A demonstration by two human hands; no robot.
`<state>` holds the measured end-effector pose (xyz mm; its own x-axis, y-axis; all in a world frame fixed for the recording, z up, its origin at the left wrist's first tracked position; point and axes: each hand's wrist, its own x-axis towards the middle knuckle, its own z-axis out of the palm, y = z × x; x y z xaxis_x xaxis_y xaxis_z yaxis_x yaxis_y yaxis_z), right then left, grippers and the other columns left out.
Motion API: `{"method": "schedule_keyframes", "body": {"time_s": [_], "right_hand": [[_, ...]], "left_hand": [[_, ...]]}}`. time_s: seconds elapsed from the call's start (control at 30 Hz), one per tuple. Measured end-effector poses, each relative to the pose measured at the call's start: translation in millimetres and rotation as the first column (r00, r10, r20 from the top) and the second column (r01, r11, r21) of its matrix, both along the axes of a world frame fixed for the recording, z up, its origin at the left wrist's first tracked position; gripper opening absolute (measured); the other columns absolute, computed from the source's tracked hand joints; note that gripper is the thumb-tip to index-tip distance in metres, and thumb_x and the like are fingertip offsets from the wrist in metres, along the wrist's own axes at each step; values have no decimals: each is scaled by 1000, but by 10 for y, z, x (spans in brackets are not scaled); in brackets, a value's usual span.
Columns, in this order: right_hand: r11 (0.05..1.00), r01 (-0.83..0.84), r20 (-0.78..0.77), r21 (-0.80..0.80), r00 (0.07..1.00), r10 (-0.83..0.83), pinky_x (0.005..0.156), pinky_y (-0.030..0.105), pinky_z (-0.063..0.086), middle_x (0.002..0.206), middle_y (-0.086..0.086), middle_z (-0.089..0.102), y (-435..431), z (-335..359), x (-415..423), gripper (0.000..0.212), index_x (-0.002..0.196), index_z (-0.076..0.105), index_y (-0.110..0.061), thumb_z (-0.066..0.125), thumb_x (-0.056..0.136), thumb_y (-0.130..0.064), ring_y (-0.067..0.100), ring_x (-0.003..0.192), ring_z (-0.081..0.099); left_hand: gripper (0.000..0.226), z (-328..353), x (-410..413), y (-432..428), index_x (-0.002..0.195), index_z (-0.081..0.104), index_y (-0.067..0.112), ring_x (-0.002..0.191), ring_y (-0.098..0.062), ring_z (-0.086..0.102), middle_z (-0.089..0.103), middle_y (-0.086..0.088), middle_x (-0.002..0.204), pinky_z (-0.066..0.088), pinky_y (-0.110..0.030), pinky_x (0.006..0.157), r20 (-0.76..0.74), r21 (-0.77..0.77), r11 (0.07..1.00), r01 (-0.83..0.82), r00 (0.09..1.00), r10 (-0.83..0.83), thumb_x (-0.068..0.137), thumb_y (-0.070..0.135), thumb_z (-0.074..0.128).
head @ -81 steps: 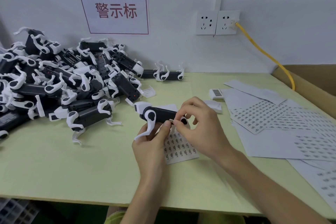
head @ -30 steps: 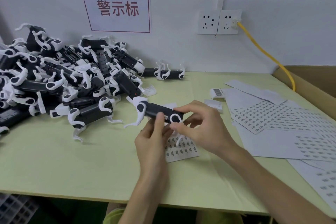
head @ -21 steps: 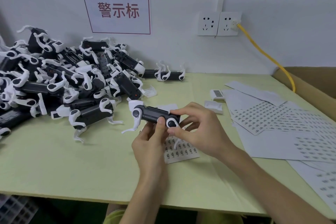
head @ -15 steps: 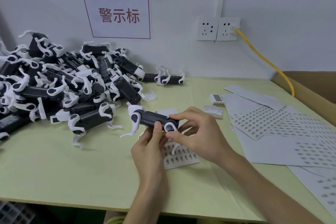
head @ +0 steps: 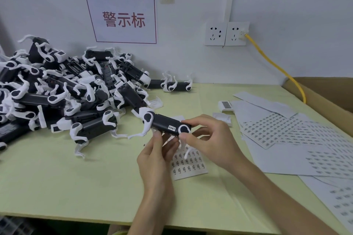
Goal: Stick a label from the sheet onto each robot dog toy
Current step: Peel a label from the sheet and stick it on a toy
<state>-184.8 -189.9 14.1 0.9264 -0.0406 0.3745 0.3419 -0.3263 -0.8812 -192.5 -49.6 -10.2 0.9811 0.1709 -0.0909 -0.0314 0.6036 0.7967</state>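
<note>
A black-and-white robot dog toy [head: 164,123] is held above the table's middle, its side turned up. A small white label [head: 171,128] sits stuck on its black body near the rear leg joint. My left hand [head: 158,156] grips the toy from below, thumb up against its underside. My right hand [head: 210,139] pinches the toy's rear end at the round white joint. Under both hands lies a small label sheet [head: 188,164] with several printed labels, partly covered.
A big pile of robot dog toys [head: 66,89] fills the left of the yellow-green table [head: 76,177]. One toy [head: 175,85] lies by the wall. Larger label sheets [head: 286,135] spread on the right, beside a cardboard box [head: 328,97]. A yellow cable [head: 275,68] hangs from the wall socket.
The toy has been turned in my hands so its side faces up. My left thumb has come off that side, and the stuck label shows there now.
</note>
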Motion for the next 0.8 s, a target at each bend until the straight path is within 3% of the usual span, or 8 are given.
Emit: {"method": "schedule_keyframes", "body": {"time_s": [0.1, 0.27, 0.37, 0.43, 0.53, 0.57, 0.67, 0.8], "right_hand": [[999, 32, -43, 35, 999, -30, 68, 22, 58, 94, -10, 75, -8, 20, 35, 19, 103, 80, -20, 82, 84, -22, 12, 75, 74], [923, 219, -255, 316, 957, -140, 63, 31, 63, 82, 9, 76, -166, 103, 105, 16, 95, 78, -8, 75, 91, -23, 24, 65, 74], [729, 309, -277, 611, 946, -170, 63, 26, 62, 77, 11, 70, -379, 184, 150, 14, 95, 71, -6, 72, 93, -20, 26, 65, 72], [519, 328, -262, 789, 944, -198, 66, 25, 62, 93, 19, 70, -578, 240, 172, 14, 99, 63, -7, 69, 96, -20, 26, 73, 75], [228, 343, -268, 911, 914, -304, 81, 28, 62, 114, 27, 68, -947, 276, 154, 23, 104, 55, -9, 68, 97, -26, 30, 100, 75], [165, 347, -272, 923, 893, -360, 80, 27, 61, 114, 27, 68, -1065, 279, 130, 25, 103, 54, -9, 69, 97, -28, 28, 99, 75], [33, 349, -281, 937, 805, -523, 73, 24, 61, 105, 24, 71, -1340, 277, 40, 27, 98, 55, -8, 73, 94, -28, 20, 81, 78], [-51, 354, -301, 934, 700, -648, 74, 24, 61, 109, 16, 71, -1661, 278, -53, 26, 98, 56, -9, 73, 93, -29, 17, 85, 75]], "left_hand": [[24, 12, -8, -24, 121, 72, 5, 102, -23, 76, 79, -11, 110, 61, -32, 93, 6, -1, 998, 69, 998, -69, 105, 15, 56], [25, 27, -21, -6, 119, 70, 2, 97, -25, 78, 79, -13, 105, 62, -23, 78, 0, -11, 995, 95, 995, -95, 99, -5, 57], [22, 19, -30, 8, 104, 74, 1, 88, -27, 78, 78, -14, 92, 61, -22, 73, 12, 38, 997, 74, 997, -74, 99, -7, 54], [24, 19, -39, 2, 99, 75, 1, 83, -25, 77, 77, -15, 90, 60, -23, 70, -8, 76, 989, 125, 992, -125, 100, -6, 52], [33, 42, -63, -9, 85, 79, 8, 78, -23, 76, 76, -15, 87, 60, -23, 68, -11, 149, 970, 192, 981, -193, 100, -5, 52], [37, 50, -70, -10, 80, 80, 11, 77, -22, 75, 76, -14, 86, 60, -23, 68, -3, 174, 964, 199, 980, -201, 99, -5, 52], [42, 66, -86, -9, 77, 81, 15, 75, -20, 74, 76, -14, 85, 60, -23, 68, 8, 219, 953, 211, 976, -218, 99, -6, 52], [41, 86, -84, -7, 77, 81, 15, 74, -20, 73, 75, -14, 85, 60, -24, 68, 2, 236, 946, 221, 974, -228, 98, -6, 53]]}}
